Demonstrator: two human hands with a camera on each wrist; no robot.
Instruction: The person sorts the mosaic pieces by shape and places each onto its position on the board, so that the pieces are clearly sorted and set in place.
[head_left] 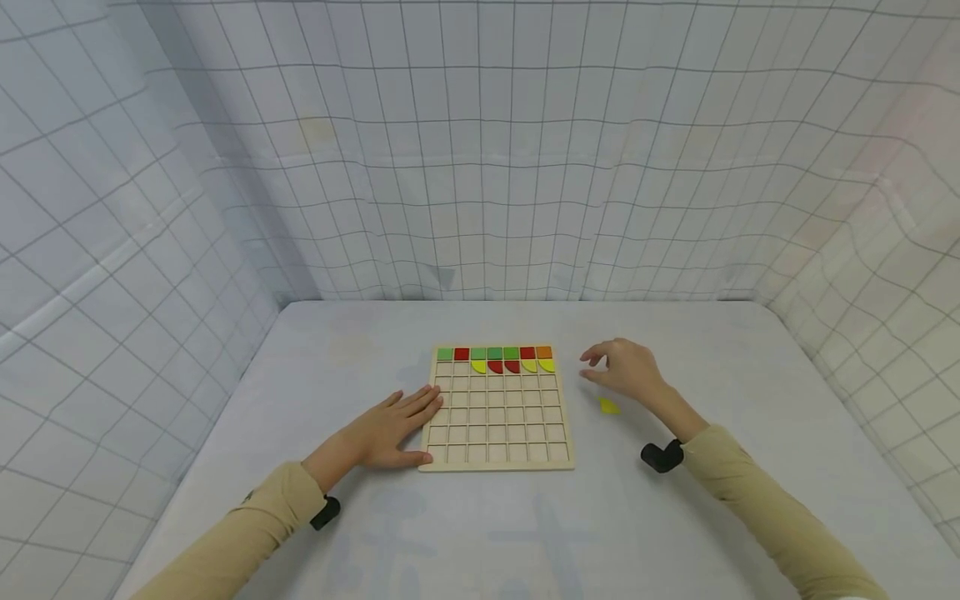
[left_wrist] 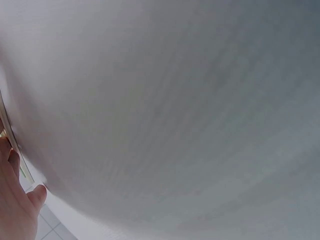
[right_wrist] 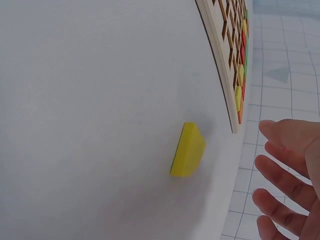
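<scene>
A wooden grid board (head_left: 497,432) lies flat on the table, its far row filled with green, red and orange square tiles (head_left: 512,353). In the second row sit several yellow and red quarter-circle tiles (head_left: 512,367), toward the right. My left hand (head_left: 390,427) rests with spread fingers on the board's left edge; the left wrist view catches only part of it. Off the board's right side, my right hand (head_left: 626,368) hovers with loosely bent fingers and nothing between them. Below it on the table lies a loose yellow tile (right_wrist: 188,151), apart from the board.
The white table (head_left: 495,533) reaches to a grid-patterned cloth wall (head_left: 495,183) at the back, with similar cloth on both sides. A black wrist device (head_left: 662,457) hangs at the right sleeve, another (head_left: 326,512) at the left.
</scene>
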